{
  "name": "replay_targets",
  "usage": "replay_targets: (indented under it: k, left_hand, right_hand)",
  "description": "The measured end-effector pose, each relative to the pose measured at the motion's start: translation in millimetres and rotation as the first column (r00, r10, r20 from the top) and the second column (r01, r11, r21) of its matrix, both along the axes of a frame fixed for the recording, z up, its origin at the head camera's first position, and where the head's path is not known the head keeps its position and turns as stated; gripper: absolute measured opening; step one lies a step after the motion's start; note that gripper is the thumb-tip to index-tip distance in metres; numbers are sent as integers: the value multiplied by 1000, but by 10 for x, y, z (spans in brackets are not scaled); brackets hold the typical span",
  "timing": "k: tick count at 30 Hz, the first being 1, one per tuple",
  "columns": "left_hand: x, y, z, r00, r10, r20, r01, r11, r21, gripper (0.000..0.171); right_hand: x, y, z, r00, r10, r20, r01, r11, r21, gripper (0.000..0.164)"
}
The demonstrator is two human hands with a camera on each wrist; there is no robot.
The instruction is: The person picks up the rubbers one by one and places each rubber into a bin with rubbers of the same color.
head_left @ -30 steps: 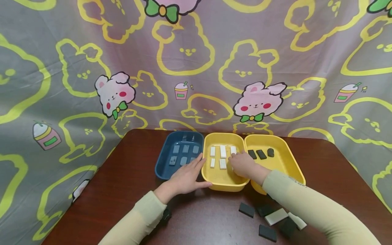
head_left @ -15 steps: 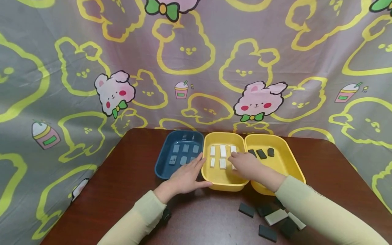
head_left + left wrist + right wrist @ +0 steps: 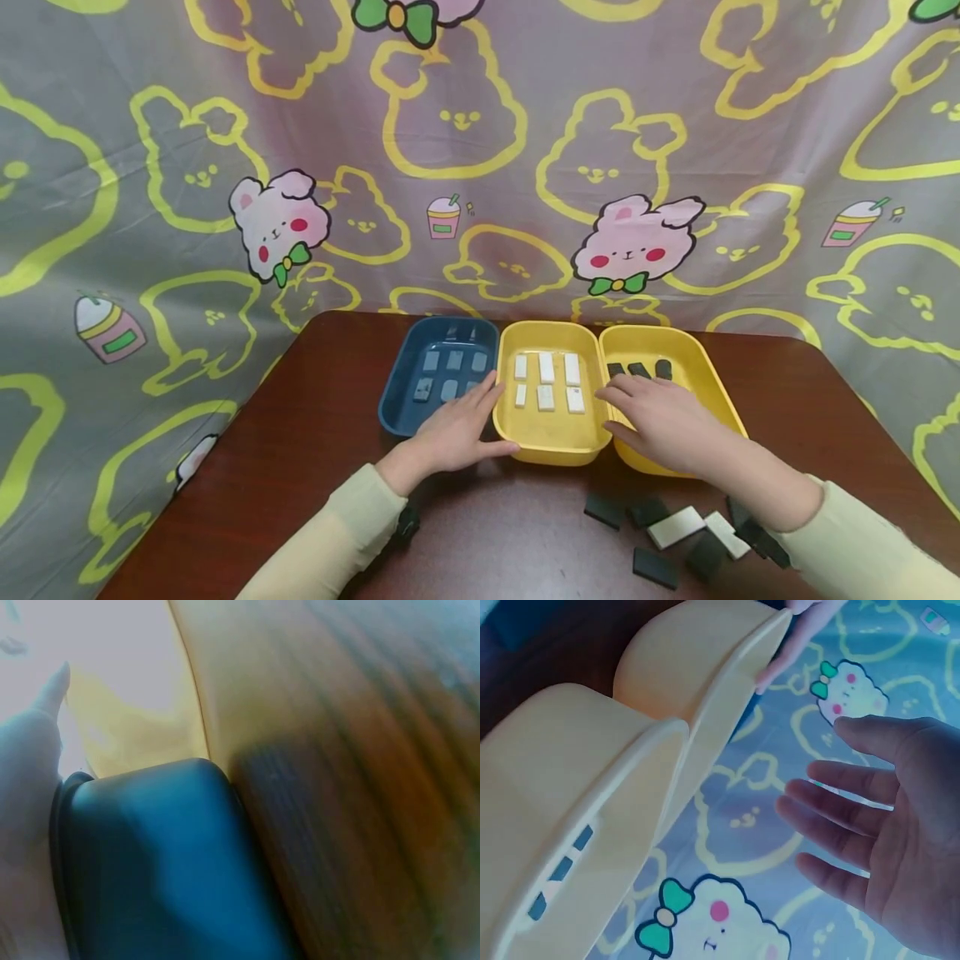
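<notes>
We kept our left hand (image 3: 452,435) spread at the rims of the blue tray (image 3: 396,398) and middle tray (image 3: 553,435); our right hand (image 3: 669,423), fingers apart, held nothing over the right tray (image 3: 697,367). White tiles (image 3: 546,367) lay in the middle tray; bracing it, we judged, helped keep rows straight.

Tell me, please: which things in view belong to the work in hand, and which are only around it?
Work, probably:
blue tray
middle yellow tray
right yellow tray
grey pieces
white pieces
black pieces
loose pieces outside the trays

Surroundings only:
brown table
patterned cloth
</notes>
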State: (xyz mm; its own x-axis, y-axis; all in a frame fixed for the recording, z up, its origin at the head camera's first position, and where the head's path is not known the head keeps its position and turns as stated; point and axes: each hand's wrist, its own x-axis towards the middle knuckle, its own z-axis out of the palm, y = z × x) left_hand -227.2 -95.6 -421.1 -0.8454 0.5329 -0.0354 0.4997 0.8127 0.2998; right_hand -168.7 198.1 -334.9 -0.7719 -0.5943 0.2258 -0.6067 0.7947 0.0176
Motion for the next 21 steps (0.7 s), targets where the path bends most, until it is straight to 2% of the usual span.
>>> replay_targets:
  k: [3,6,8,11,14,16,19,21]
  left_hand:
    - [2,4,2,1000,3,-2,-3,1000,0,106]
    - [0,11,-1,1000,0,-2,0,1000,2,107]
    - [-3,6,-4,1000,-2,-2,2,1000,8,107]
    - [-8,2,-9,1000,-4,4,4,1000,11,107]
    - [-10,-5,-9,1000,0,1,0,1000,6,107]
    - [-12,-8,-6,1000,0,1,0,1000,6,106]
    - [-15,-10,-2,1000,-3,3,3,1000,9,106]
    - [-13,-14,0,1000,-4,7,4,1000,12,106]
  right_hand:
    - [120,90,23,998,-36,49,36,999,-9,30]
    - [245,158,20,987,-99,130,101,995,-11,19]
    - [324,192,-13,975,-125,184,130,991,-12,22]
    - [419,251,-120,956,-161,246,164,986,9,28]
    - [481,312,-262,939,-189,286,185,982,41,26]
    - [511,348,-364,935,-208,289,197,978,68,25]
    - [555,385,-509,913,-262,312,240,965,107,26]
    - [576,400,-596,911,-283,301,257,958,124,28]
